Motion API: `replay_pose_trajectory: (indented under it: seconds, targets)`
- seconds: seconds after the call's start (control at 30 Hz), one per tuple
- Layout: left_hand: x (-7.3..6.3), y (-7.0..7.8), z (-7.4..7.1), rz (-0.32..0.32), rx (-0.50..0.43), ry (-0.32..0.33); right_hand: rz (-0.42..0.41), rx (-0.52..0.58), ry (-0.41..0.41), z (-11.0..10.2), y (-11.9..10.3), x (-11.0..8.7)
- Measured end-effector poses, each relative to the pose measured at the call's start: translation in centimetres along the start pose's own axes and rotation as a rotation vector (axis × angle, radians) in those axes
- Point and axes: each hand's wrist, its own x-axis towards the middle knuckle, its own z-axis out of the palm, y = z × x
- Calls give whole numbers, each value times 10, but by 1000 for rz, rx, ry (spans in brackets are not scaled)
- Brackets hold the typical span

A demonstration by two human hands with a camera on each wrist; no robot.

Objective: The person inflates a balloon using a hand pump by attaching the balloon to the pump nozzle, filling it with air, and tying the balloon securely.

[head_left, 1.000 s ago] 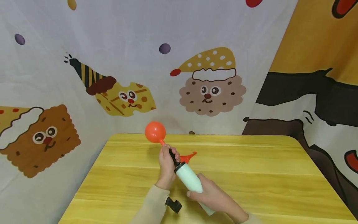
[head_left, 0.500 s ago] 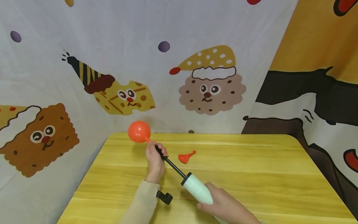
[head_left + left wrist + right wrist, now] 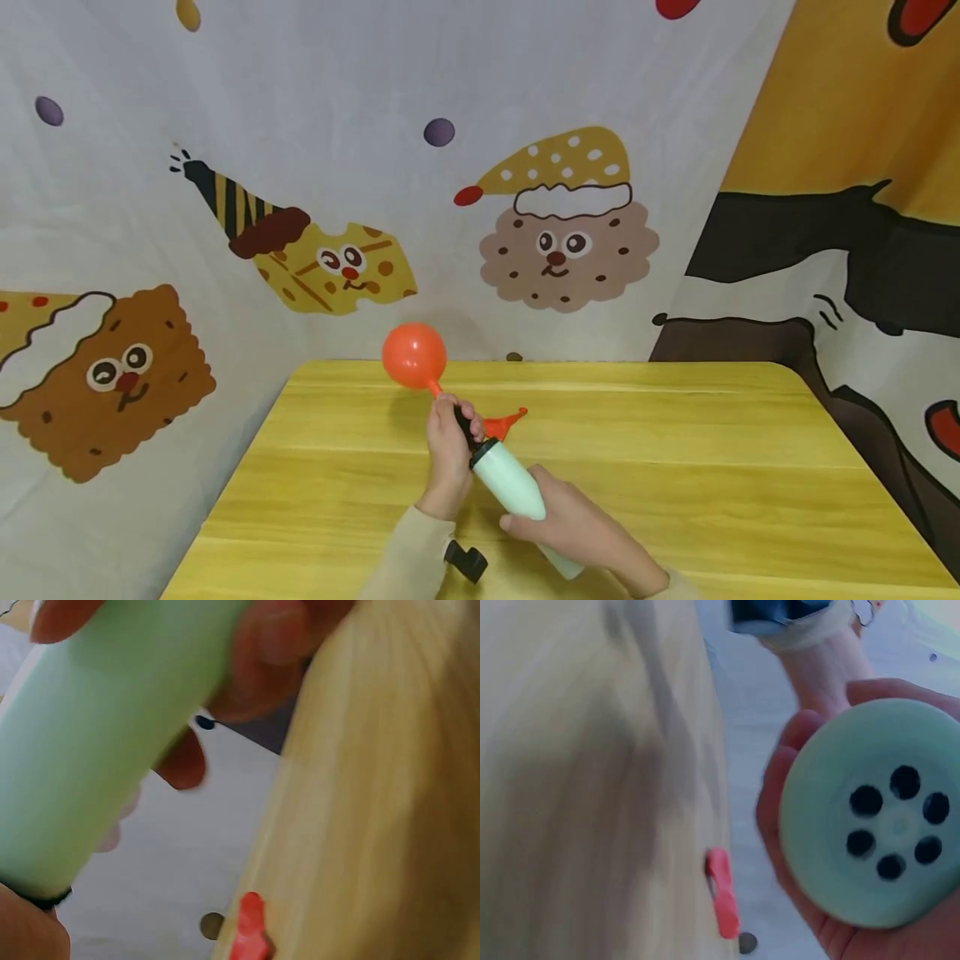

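Note:
A hand pump with a mint-green barrel [image 3: 510, 482] and a black end is held slantwise above the table. My left hand [image 3: 448, 446] grips its black end, with the neck of a partly inflated orange-red balloon [image 3: 414, 356] emerging past the fingers. My right hand [image 3: 573, 521] wraps round the barrel lower down. The barrel is pushed up close to my left hand, so no rod shows between them. In the right wrist view the barrel's round end [image 3: 896, 829] shows several dark holes. A flat, uninflated orange-red balloon [image 3: 504, 423] lies on the table just beyond the pump, partly covered by it.
The wooden table [image 3: 675, 467] reaches back to a cloth backdrop [image 3: 360, 100] printed with cartoon biscuits and cheese. A black wrist mount [image 3: 467, 561] sticks out from my left sleeve, under the pump.
Half a second ago the black rod was drawn out, with both hands farther apart. Now the barrel has slid up over it. The attached balloon looks slightly bigger than a second ago.

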Motion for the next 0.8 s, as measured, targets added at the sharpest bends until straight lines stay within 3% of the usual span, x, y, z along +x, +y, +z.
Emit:
replay_pose_trajectory:
  seconds: [0.2,0.4,0.67,0.8]
  targets:
    - [13,16,4,20,-32,-3,43,75,9,4,-5,-1]
    - [31,26,-3,46,-83,34,53,-7,34,-2,1,-20]
    - [31,17,-25,22,-99,166,156,-87,-53,-16,22,-48]
    - [25,7,-23,34,-86,152,167,-84,-79,-20,29,-50]
